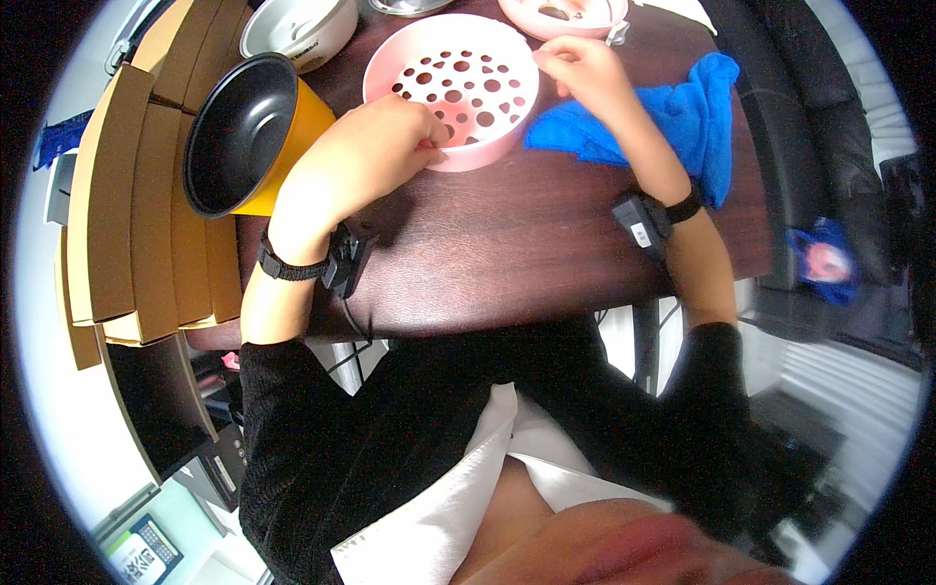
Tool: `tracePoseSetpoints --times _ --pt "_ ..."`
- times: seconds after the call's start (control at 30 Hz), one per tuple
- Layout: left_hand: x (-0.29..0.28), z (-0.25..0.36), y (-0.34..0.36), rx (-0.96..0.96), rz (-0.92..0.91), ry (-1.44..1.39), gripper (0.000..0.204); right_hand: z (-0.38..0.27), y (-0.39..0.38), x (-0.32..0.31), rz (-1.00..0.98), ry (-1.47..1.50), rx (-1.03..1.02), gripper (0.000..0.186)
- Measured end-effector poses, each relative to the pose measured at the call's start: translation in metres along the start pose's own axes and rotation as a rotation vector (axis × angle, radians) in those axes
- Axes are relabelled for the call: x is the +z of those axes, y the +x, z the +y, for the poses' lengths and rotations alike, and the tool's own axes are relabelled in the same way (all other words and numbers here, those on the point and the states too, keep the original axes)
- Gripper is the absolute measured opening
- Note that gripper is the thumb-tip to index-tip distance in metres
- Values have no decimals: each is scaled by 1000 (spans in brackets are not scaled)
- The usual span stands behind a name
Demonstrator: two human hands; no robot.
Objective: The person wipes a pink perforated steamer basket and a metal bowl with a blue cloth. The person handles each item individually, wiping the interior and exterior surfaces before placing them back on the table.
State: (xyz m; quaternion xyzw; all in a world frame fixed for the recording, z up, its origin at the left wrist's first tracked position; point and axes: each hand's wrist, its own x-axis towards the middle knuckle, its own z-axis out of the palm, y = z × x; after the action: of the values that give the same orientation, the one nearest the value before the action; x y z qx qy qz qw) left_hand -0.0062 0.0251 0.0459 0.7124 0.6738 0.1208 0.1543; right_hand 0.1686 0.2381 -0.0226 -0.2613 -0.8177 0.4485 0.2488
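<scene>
A round pink colander point(502, 154) with many holes in its white-looking bottom sits on the far part of the table. My left hand point(395, 146) is closed on its near left rim, fingers bent over the edge. Across from it, my right hand point(585, 73) is at the right rim with its fingers bent together; whether they pinch the rim or something small is hidden. Left of my left hand, a yellow pot point(302, 122) with a black inside leans on its side. Below my right hand lies a crumpled blue cloth point(682, 122).
At the back stand a white bowl point(292, 34), a metal dish point(409, 5) and another pink container point(585, 19). Cardboard boxes point(127, 214) line the left side of the dark wooden table point(487, 263). A black sofa point(809, 117) is beyond its right edge.
</scene>
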Motion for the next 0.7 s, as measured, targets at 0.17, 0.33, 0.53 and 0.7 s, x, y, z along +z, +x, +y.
tracePoseSetpoints --times 0.17,0.33,0.53,0.7 --pt "-1 2 0 28 6 54 15 -6 6 2 100 -236 -80 26" --pt "-3 3 0 -2 -30 58 16 -20 13 3 47 -405 -63 30" --pt "-2 0 -4 12 -1 46 16 -26 10 5 33 -205 -217 24" --pt "3 -6 -6 54 54 43 15 -13 -2 -36 222 -183 -130 22"
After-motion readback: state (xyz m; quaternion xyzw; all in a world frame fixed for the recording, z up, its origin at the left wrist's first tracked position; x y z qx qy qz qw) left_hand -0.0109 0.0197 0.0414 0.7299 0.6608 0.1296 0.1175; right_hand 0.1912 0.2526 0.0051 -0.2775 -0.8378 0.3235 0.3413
